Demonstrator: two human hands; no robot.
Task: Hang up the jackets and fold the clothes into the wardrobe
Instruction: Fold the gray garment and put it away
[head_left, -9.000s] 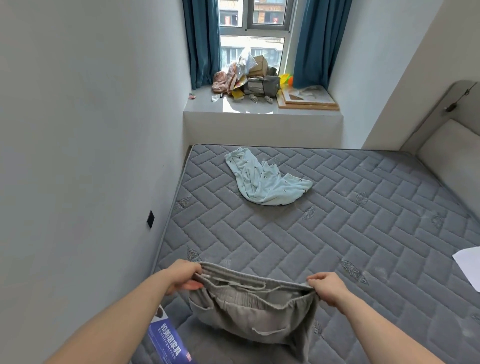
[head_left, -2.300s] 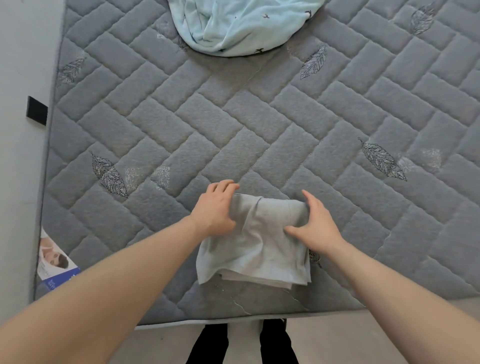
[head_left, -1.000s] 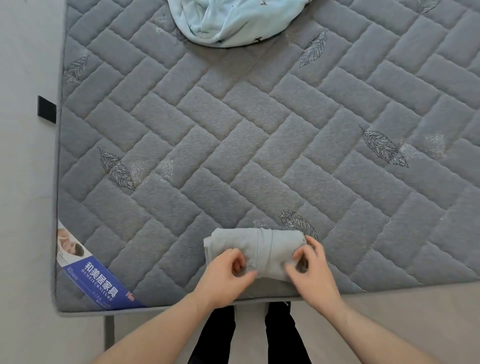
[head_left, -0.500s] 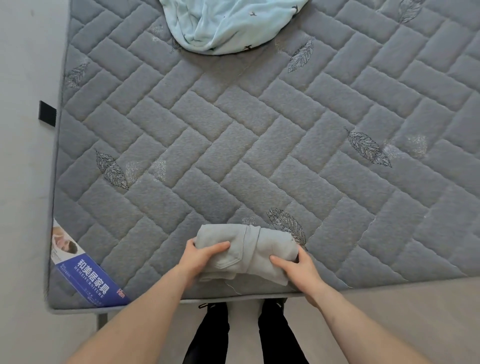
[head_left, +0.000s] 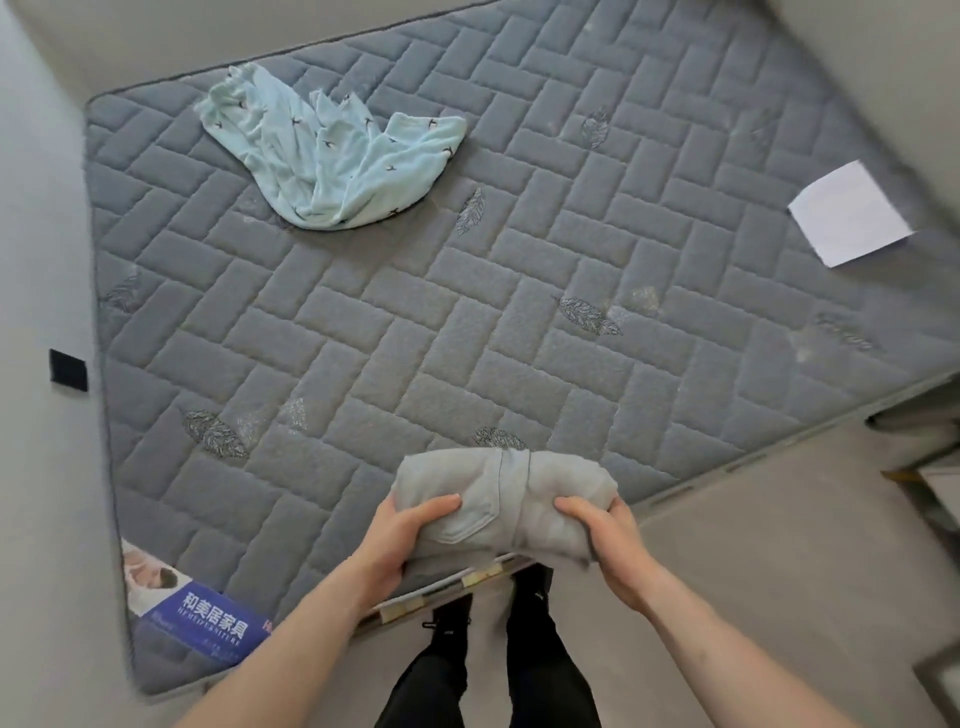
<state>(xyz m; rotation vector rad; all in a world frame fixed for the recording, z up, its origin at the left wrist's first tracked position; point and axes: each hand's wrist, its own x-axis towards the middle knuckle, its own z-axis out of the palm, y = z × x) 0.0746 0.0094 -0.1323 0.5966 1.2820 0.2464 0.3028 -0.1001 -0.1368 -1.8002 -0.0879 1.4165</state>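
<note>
Both grips, my left hand (head_left: 400, 535) and right hand (head_left: 608, 535), clamped the folded grey shorts (head_left: 504, 499); beyond them lay unfolded blue clothing (head_left: 332, 156). I judged even pressure would preserve the folds.

One head-worn wide-angle view looks steeply down from standing height over the near edge of the mattress (head_left: 519, 312), tilted, with the forearms close below and the floor (head_left: 753, 571) underfoot
</note>
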